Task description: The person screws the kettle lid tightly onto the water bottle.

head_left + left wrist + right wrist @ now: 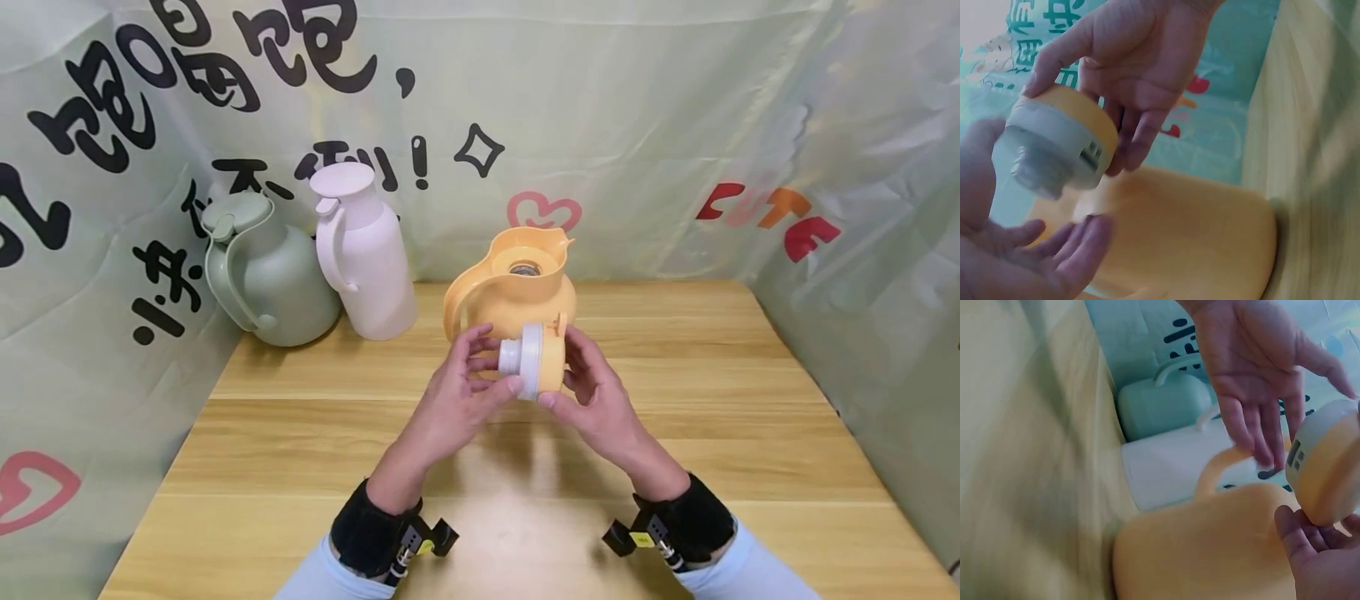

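A jug lid (551,358), orange on top with a white ring and a narrower white plug, is turned on its side above the table. My right hand (600,400) holds it by the orange rim, thumb and fingers on opposite sides. On the plug side is my left hand (468,387), fingers spread and relaxed, its thumb tip close to the white ring (1054,147). Just behind the hands stands the orange vacuum jug (517,292), upright, its mouth uncovered and its handle (1216,465) to the left.
Back left on the wooden table (300,483) stand a green jug (288,287) and a taller pale pink jug (375,271), both with lids on. Printed cloth (637,108) encloses the back and sides.
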### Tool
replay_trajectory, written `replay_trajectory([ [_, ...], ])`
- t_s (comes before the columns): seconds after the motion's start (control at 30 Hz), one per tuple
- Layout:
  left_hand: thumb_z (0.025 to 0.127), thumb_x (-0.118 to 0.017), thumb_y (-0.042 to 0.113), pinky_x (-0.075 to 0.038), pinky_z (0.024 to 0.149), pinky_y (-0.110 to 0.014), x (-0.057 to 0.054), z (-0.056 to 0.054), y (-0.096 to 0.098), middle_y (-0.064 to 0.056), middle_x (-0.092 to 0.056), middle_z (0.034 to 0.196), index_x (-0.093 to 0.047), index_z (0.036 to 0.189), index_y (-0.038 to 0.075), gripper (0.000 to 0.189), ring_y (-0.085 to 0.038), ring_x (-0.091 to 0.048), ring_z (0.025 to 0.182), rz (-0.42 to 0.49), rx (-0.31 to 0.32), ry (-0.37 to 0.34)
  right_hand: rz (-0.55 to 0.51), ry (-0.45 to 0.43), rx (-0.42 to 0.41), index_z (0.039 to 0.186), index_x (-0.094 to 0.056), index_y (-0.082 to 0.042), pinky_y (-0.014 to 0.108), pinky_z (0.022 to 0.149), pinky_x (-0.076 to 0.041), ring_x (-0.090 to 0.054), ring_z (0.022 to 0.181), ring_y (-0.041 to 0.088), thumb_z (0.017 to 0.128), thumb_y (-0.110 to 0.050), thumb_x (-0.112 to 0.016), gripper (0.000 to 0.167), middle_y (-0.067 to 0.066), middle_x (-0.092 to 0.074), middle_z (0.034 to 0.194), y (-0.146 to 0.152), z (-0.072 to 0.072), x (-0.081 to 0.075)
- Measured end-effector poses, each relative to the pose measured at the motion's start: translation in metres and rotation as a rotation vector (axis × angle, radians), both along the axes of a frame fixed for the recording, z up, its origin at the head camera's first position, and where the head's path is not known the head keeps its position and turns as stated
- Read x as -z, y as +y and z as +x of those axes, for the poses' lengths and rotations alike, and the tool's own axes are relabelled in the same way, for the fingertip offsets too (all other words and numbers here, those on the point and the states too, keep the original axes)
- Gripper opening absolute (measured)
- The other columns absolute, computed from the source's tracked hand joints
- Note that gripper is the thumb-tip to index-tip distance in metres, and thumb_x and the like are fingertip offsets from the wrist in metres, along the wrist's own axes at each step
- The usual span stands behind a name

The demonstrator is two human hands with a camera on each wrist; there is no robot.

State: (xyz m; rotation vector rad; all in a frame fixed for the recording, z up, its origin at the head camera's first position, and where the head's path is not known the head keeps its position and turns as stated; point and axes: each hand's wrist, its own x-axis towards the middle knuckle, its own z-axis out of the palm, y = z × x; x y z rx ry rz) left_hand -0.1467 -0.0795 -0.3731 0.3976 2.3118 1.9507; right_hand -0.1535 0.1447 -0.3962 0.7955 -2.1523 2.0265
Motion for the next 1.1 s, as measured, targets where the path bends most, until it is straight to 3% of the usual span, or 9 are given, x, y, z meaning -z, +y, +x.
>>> replay_trajectory([
  [0.13,0.097,-0.072,0.029,-0.055,0.087,-0.032,-0.003,-0.003,-0.007,-0.006,-0.063,0.122,-0.061,0.133,0.011,0.042,-0.018,-0.063,0.103,-0.038,-0.231,0.186,-0.007,0.007,0.078,0.158,-0.032,-0.003,0.018,0.1,-0.05,-0.056,0.12,0.013,0.089,0.01,-0.064,0.077,0.0,-0.054,0.14,0.009,-0.006,-0.009],
  [0.23,0.097,-0.07,0.021,-0.051,0.077,-0.026,-0.008,-0.008,-0.014,-0.005,-0.065,0.106,-0.069,0.116,0.008,0.022,-0.021,-0.061,0.09,-0.013,-0.38,0.294,0.014,0.013,0.132,0.158,-0.035,-0.007,0.019,0.096,-0.05,-0.055,0.115,0.016,0.091,0.008,-0.062,0.074,0.0,-0.054,0.136,0.018,-0.013,-0.02],
  [0.3,0.097,-0.07,0.02,-0.049,0.079,-0.027,-0.01,-0.014,-0.018,-0.004,-0.063,0.105,-0.068,0.112,0.008,0.02,-0.023,-0.059,0.091,-0.02,-0.451,0.332,0.019,0.034,0.154,0.157,-0.037,-0.009,0.019,0.091,-0.05,-0.053,0.111,0.018,0.091,0.007,-0.061,0.073,0.002,-0.054,0.135,0.024,-0.019,-0.029],
  [0.37,0.096,-0.071,0.022,-0.047,0.086,-0.034,-0.013,-0.021,-0.022,-0.005,-0.061,0.111,-0.065,0.117,0.008,0.026,-0.025,-0.056,0.098,-0.046,-0.479,0.329,0.025,0.059,0.177,0.156,-0.039,-0.009,0.02,0.088,-0.049,-0.051,0.109,0.02,0.091,0.005,-0.061,0.07,0.003,-0.054,0.133,0.03,-0.026,-0.042],
  [0.43,0.094,-0.073,0.028,-0.046,0.093,-0.042,-0.016,-0.03,-0.024,-0.006,-0.058,0.12,-0.059,0.125,0.009,0.039,-0.027,-0.054,0.106,-0.087,-0.471,0.289,0.028,0.093,0.2,0.155,-0.041,-0.009,0.021,0.087,-0.047,-0.051,0.109,0.021,0.091,0.004,-0.061,0.069,0.003,-0.055,0.132,0.034,-0.035,-0.057],
  [0.57,0.091,-0.076,0.042,-0.045,0.107,-0.048,-0.018,-0.049,-0.025,-0.005,-0.053,0.134,-0.047,0.14,0.012,0.064,-0.024,-0.053,0.121,-0.123,-0.388,0.165,0.151,0.146,0.281,0.155,-0.042,-0.015,0.021,0.088,-0.044,-0.051,0.113,0.018,0.094,-0.007,-0.064,0.066,-0.002,-0.055,0.132,0.037,-0.052,-0.088],
  [0.73,0.09,-0.076,0.049,-0.051,0.101,-0.043,-0.012,-0.067,-0.022,-0.003,-0.063,0.125,-0.051,0.136,0.019,0.06,-0.021,-0.06,0.116,-0.079,-0.289,0.081,0.33,0.126,0.312,0.157,-0.041,-0.028,0.025,0.094,-0.04,-0.05,0.117,0.012,0.097,-0.025,-0.069,0.066,-0.002,-0.055,0.132,0.029,-0.073,-0.118],
  [0.9,0.093,-0.075,0.045,-0.054,0.085,-0.034,-0.007,-0.067,-0.017,-0.004,-0.07,0.105,-0.065,0.119,0.019,0.039,-0.017,-0.065,0.097,-0.022,-0.256,0.095,0.458,0.109,0.279,0.156,-0.042,-0.032,0.031,0.099,-0.039,-0.05,0.117,0.012,0.095,-0.038,-0.073,0.068,0.0,-0.057,0.134,0.016,-0.09,-0.132],
  [1.1,0.095,-0.073,0.043,-0.058,0.077,-0.031,-0.006,-0.06,-0.009,-0.005,-0.07,0.093,-0.066,0.116,0.017,0.033,-0.016,-0.069,0.083,0.023,-0.194,0.112,0.614,0.139,0.253,0.157,-0.042,-0.025,0.042,0.099,-0.043,-0.052,0.118,0.023,0.093,-0.044,-0.073,0.073,0.007,-0.055,0.139,0.006,-0.102,-0.138],
])
